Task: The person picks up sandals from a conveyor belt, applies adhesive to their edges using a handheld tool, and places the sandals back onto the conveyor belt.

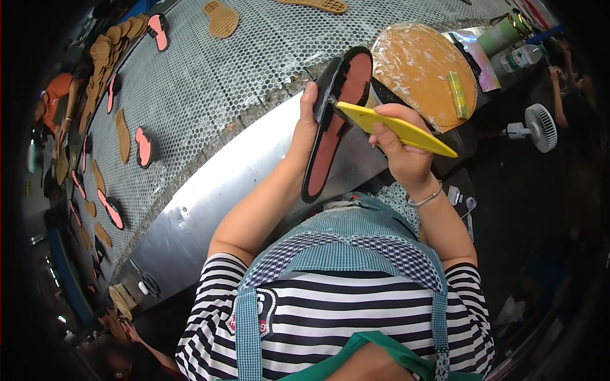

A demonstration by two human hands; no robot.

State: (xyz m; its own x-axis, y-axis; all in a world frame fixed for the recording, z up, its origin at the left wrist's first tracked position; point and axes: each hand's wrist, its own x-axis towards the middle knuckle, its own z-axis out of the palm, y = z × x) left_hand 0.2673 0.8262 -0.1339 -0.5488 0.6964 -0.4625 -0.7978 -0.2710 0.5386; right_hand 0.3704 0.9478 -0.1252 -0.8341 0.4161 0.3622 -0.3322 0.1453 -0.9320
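Observation:
My left hand (305,130) grips a black slipper (325,152) by its strap, thumb up along the side. The slipper is tilted on end in front of my apron, its pink underside with a black rim facing me. In my right hand (405,152) is a flat yellow tool (413,132), pinched between thumb and fingers. Its narrow end meets the slipper near the strap's edge; what that tip is made of is too small to tell.
A conveyor of metal mesh (190,76) curves past, with a steel edge (235,159). On it lie tan soles (221,19) and pink-bottomed slippers (145,147). A film-covered round orange board (413,70) carries a yellow-green block (457,94). A white fan (540,127) and coworkers' arms (67,108) appear at the sides.

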